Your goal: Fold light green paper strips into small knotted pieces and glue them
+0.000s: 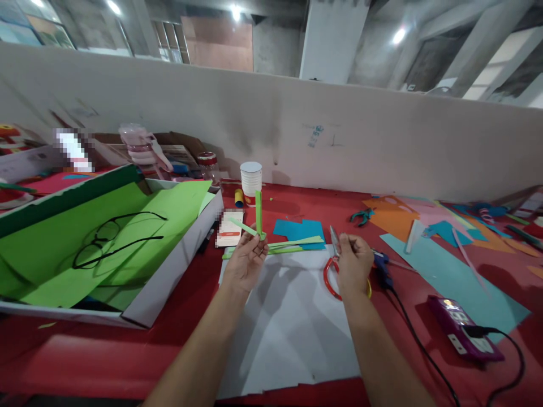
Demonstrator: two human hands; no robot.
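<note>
My left hand (248, 257) is raised over the white paper, its thumb and fingers pinching green paper strips (258, 212). One strip stands upright and a paler one slants off to the left; they meet at my fingertips. My right hand (355, 260) is closed, thumb against the curled fingers, and whatever it may pinch is too small to make out. Scissors (333, 280) with red and yellow handles show behind that hand, blades pointing away from me; it partly hides them. More green strips (297, 244) lie across the far edge of the white paper sheet (292, 328), beside blue paper (297, 230).
To the left stands a box (169, 277) with green paper and eyeglasses (99, 243). A white cup (251, 178) is at the back. On the right are pliers (362, 217), a glue gun (382, 265), its cord, a purple device (464, 330) and coloured paper (458, 277).
</note>
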